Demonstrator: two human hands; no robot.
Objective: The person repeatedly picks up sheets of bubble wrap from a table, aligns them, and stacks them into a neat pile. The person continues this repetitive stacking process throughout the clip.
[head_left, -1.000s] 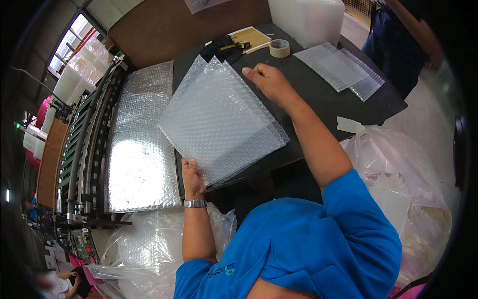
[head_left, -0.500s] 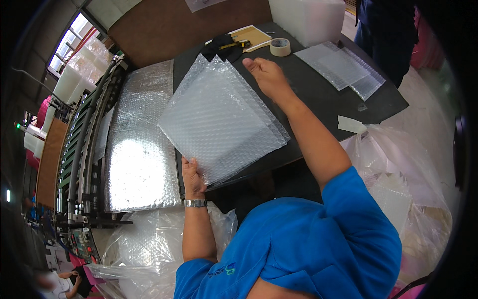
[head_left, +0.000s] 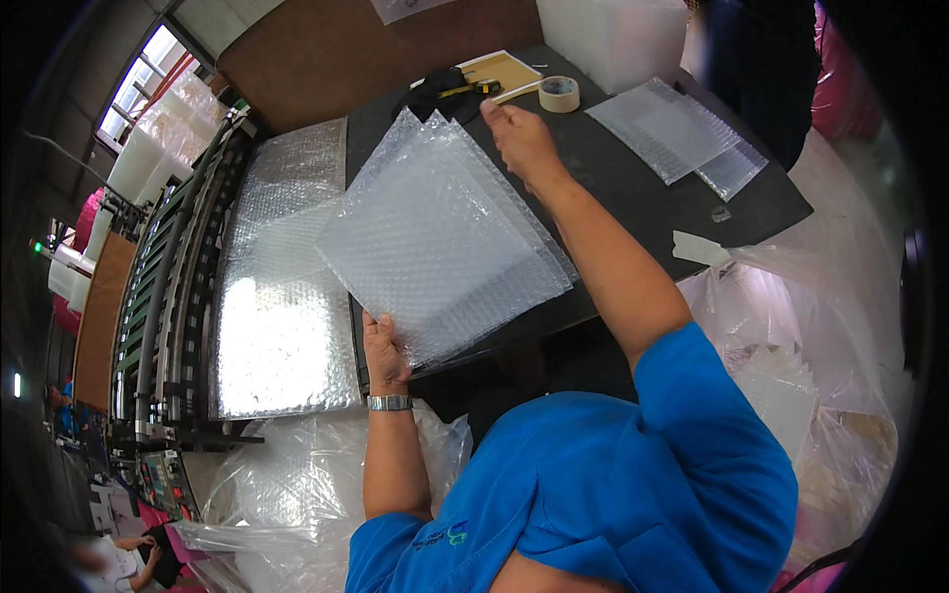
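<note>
A small stack of clear bubble-wrap sheets [head_left: 435, 237] is fanned at its far corners and tilted over the dark table's near edge. My left hand [head_left: 384, 351] grips its near-left corner, thumb on top, the other fingers hidden beneath. Just beyond the stack's far-right edge is my right hand [head_left: 524, 146], its fingers curled together with nothing visible in them; it looks apart from the sheets. To the left, a translucent sheet [head_left: 289, 235] lies over a shiny bubble-wrap surface [head_left: 287, 356] beside the roller machine [head_left: 163, 287].
Two overlapping bubble-wrap pieces [head_left: 667, 133] lie at the table's right. Toward the back are a tape roll [head_left: 559, 95], a yellow-and-black tape measure [head_left: 484, 87] and a white foam block [head_left: 618, 40]. Plastic bags [head_left: 791, 306] hang at the near right. A person [head_left: 756, 79] stands behind.
The translucent sheet has slid right from the roller machine onto the shiny surface. My right hand has dipped slightly, its fingers turned a little. My left hand keeps its grip.
</note>
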